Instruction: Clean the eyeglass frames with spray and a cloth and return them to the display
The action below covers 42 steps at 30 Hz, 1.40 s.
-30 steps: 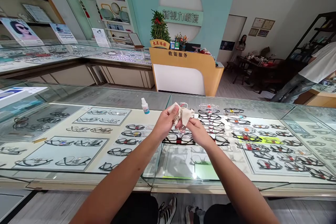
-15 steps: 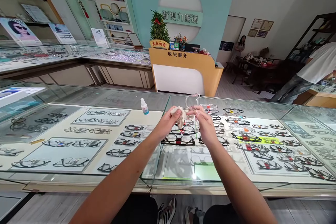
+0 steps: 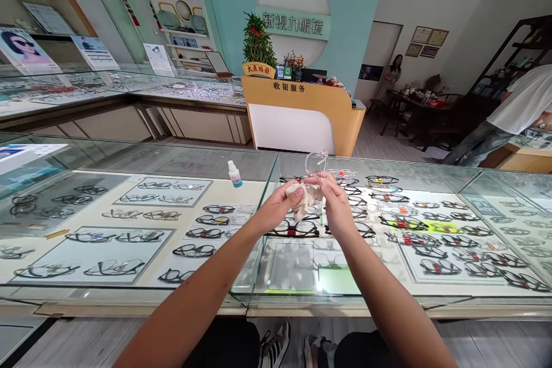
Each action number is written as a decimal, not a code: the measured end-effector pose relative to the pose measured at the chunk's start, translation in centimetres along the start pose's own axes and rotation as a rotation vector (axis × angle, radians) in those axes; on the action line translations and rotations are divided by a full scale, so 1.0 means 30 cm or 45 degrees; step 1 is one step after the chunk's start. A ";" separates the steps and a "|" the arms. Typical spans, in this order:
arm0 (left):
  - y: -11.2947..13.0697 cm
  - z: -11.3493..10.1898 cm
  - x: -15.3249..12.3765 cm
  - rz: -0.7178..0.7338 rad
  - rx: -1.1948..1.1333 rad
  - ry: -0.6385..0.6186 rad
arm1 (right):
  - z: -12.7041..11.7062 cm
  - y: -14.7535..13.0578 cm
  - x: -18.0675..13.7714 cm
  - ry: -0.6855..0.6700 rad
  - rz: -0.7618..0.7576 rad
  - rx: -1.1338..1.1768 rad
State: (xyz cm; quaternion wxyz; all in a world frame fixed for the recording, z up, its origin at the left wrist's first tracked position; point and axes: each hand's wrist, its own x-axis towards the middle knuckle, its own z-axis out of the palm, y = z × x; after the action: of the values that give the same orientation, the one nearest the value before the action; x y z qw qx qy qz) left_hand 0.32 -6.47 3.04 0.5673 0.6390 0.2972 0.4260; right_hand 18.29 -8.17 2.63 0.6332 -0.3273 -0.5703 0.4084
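My left hand [image 3: 280, 202] is closed on a crumpled cream cleaning cloth [image 3: 301, 207], which hangs below its fingers. My right hand [image 3: 335, 198] pinches a pair of clear-framed glasses [image 3: 317, 162]; one round rim stands up above the fingers. The cloth reaches across to the glasses, and the two hands almost meet over the glass display counter. My fingers and the cloth hide the lower part of the glasses. To the left of my hands, a small white spray bottle [image 3: 234, 174] with blue at its base stands upright on the counter.
Rows of glasses [image 3: 435, 241] lie inside the display counter [image 3: 181, 302] on both sides. Beyond it stands a wooden cashier desk [image 3: 302, 95] with a plant [image 3: 259, 40]. A person in a white shirt [image 3: 524, 100] is at the right; another person [image 3: 392, 77] stands farther back.
The cloth in my left hand has shifted slightly right and lower, now overlapping the glasses. The glasses have turned a little in my right hand. The view has moved slightly.
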 end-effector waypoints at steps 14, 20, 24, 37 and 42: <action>-0.039 0.039 0.008 -0.183 -0.377 0.010 | 0.047 0.026 -0.019 -0.090 0.147 0.203; -0.030 0.047 0.006 -0.164 -0.477 -0.006 | 0.048 0.032 -0.018 -0.037 0.228 0.232; -0.038 0.041 0.009 -0.181 -0.443 -0.045 | 0.051 0.032 -0.018 -0.013 0.327 0.345; -0.069 0.060 0.019 -0.057 -0.372 0.160 | 0.063 0.031 -0.023 -0.066 0.130 0.191; -0.052 0.045 0.017 -0.125 -0.448 0.026 | 0.042 0.018 -0.009 0.013 0.321 0.345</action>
State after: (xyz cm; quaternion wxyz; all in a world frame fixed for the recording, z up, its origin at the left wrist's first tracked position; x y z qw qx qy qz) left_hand 1.92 -6.39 1.64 0.6875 0.5100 0.2548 0.4497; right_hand 16.96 -8.25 2.21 0.6181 -0.3101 -0.4611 0.5560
